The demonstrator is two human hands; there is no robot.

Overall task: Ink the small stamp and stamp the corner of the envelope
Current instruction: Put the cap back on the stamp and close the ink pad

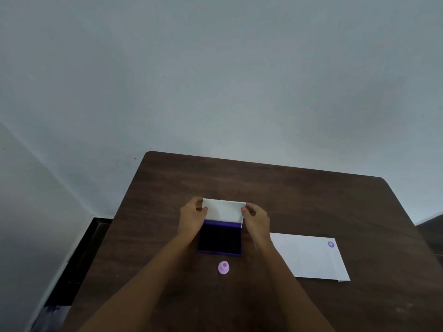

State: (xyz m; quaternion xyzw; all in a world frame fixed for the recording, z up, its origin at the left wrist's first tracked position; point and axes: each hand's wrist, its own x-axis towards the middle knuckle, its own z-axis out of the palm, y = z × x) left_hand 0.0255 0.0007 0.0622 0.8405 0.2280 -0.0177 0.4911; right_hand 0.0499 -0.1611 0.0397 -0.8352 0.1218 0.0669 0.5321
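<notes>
Both hands grip the raised white lid [224,209] of an ink pad [219,238] at the center of a dark wooden table [299,202]. The left hand [193,216] pinches the lid's edge at 9 o'clock and the right hand [256,218] pinches it at 3 o'clock, fingers curled closed on it. The small pink stamp [223,267] stands alone at 6 o'clock of the pad, just beside it. The white envelope [309,258] lies flat at 4 o'clock, a purple mark [331,244] on its far right corner.
</notes>
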